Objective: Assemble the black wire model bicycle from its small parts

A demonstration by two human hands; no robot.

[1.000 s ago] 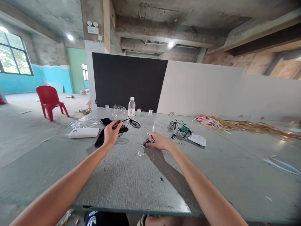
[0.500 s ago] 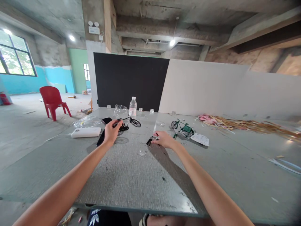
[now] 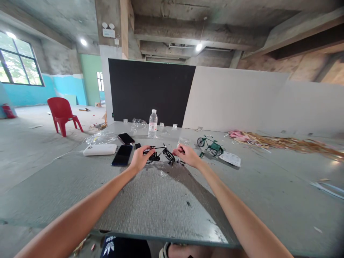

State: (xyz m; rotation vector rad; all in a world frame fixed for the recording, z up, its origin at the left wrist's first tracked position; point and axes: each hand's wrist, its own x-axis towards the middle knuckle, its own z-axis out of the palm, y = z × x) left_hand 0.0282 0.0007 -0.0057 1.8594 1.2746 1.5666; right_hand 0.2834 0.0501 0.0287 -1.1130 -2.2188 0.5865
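Note:
My left hand is closed on the rear part of a small black model bicycle, which is upright at the middle of the table. Just right of its front wheel, my right hand pinches a thin dark tool. Small loose parts lie below the right fingers. A green model bicycle stands farther right, with a white card beside its rear wheel.
Two phones and a white power bank lie on the left. A water bottle and clear plastic wrap are behind. Brown strips spread along the back right. A red chair stands beyond the table.
My left hand has brought the black bicycle right and down, uncovering the phones. My right hand has shifted slightly right and up, now showing the thin tool; a dark piece beneath it is less distinct.

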